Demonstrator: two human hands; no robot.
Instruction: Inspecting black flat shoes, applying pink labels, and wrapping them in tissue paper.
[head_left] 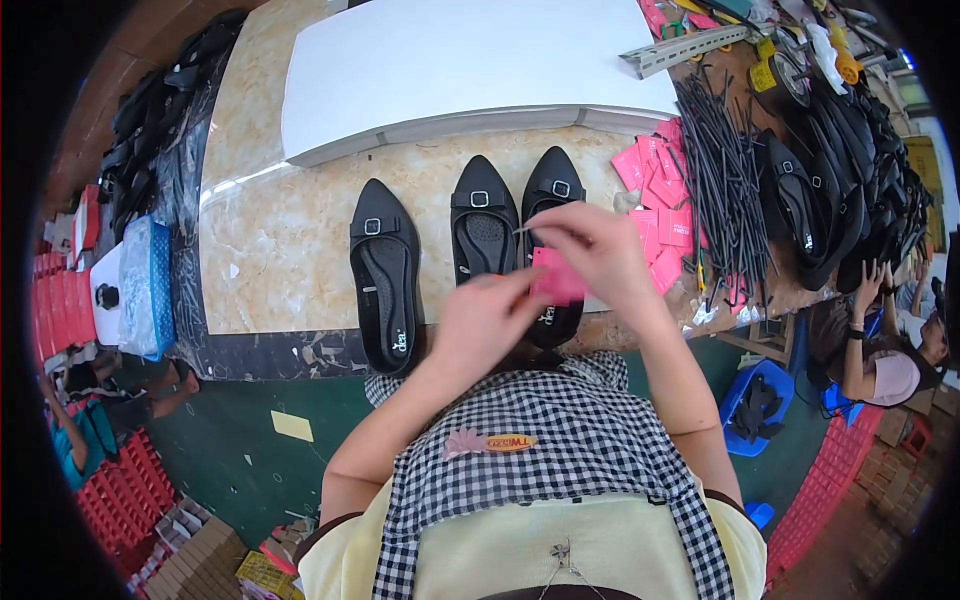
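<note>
Three black pointed flat shoes with square buckles lie toes away from me: one at the left (374, 215), a middle shoe (475, 185), and a right shoe (553, 170). My hands partly cover the middle and right ones. A small pink card (558, 280) is between my hands, above the right shoe. My left hand (485, 325) is closed with its fingertips at the card's left edge. My right hand (605, 262) pinches thumb and forefinger beside the right shoe's opening; a thin pale tip shows there, too small to name.
White sheets (470, 60) are stacked at the back. Loose pink cards (660, 200) and thin black sticks (722, 180) lie to the right, near heaped black shoes (825, 190). A blue tub (757, 410) stands on the floor. Another person's hand (874, 287) is at the far right.
</note>
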